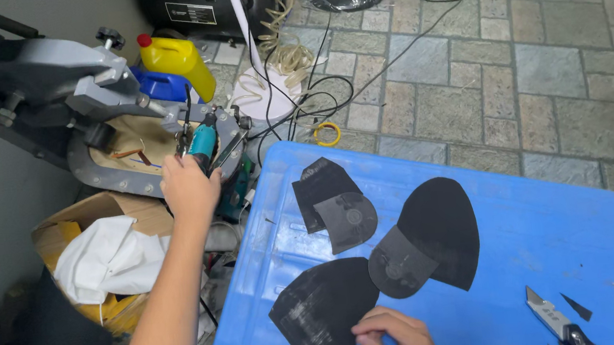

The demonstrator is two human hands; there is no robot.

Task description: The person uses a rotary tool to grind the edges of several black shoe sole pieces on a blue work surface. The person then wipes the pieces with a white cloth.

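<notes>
My left hand (188, 186) reaches out to the left and grips a teal power tool (202, 141) that lies on a grey machine (78, 90). My right hand (398, 334) rests with bent fingers on the blue plastic lid (557, 237), its fingertips on the edge of a black rounded rubber piece (323, 309). Two more pairs of black cut pieces lie on the lid: one (333, 204) at the far left, one (432, 237) in the middle.
A utility knife (554, 318) and a small black offcut (577, 307) lie at the lid's near right. A cardboard box with white cloth (107, 258) stands at the left. A yellow jug (177, 60), cables and a stone-tiled floor (538, 57) lie beyond.
</notes>
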